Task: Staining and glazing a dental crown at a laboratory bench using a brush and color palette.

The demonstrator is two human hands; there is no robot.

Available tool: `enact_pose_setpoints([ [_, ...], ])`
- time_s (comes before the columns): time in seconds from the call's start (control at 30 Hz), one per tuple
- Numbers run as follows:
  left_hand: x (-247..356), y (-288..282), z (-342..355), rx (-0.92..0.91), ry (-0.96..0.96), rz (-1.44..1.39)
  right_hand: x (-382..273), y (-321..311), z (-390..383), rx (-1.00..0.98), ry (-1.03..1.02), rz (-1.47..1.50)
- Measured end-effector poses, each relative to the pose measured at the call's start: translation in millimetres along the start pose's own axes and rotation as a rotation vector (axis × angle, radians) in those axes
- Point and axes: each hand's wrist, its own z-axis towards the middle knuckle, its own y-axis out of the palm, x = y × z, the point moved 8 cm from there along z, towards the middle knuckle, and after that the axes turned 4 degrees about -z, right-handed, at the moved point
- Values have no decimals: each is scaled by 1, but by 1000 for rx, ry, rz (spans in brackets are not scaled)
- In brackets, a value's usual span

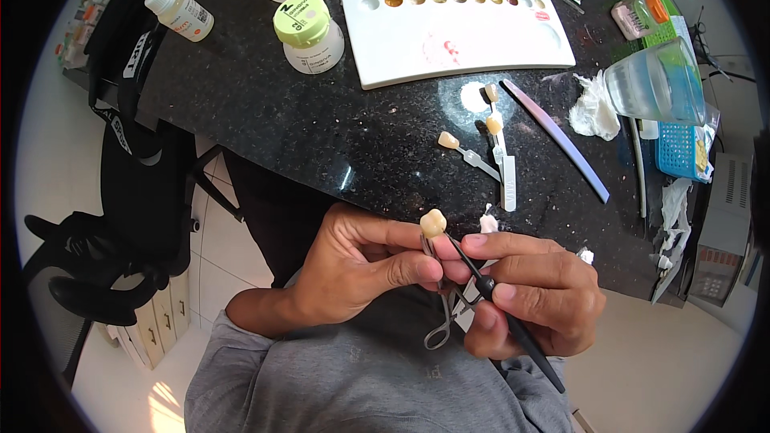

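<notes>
My left hand (361,261) is closed on a slim metal clamp with finger rings (438,338). A tooth-shaped, cream dental crown (433,223) sits at the clamp's upper end, above my fingertips. My right hand (549,285) grips a thin black-handled brush (529,345) like a pen. Its fine tip reaches up to the lower side of the crown; whether it touches, I cannot tell. Both hands are close together over my lap at the counter's front edge. Just beyond them lie several tooth-coloured shade tabs (449,141) on flat holders.
A white palette (393,52) with coloured wells spans the back of the dark counter (265,112). Left of it stand a green-lidded jar (313,44) and dropper bottle (188,20). Rightward are a purple file (561,140), crumpled tissue (595,108), water glass (658,84) and blue basket (678,148).
</notes>
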Motion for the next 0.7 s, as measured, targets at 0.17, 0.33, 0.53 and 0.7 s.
enact_pose_setpoints([
  [0.17, 0, 0, 0, 5, 8, 4, -1, -1, 0, 15, -9, -13],
  [0.33, 3, 2, 0, 12, 29, -2, -1, -1, 0, -69, -48, -5],
  [0.53, 3, -1, 0, 49, 26, 70, -1, 2, -1, -137, -82, 1],
  [0.7, 2, -2, 0, 44, 41, 73, -1, 1, 0, -123, -67, 2],
])
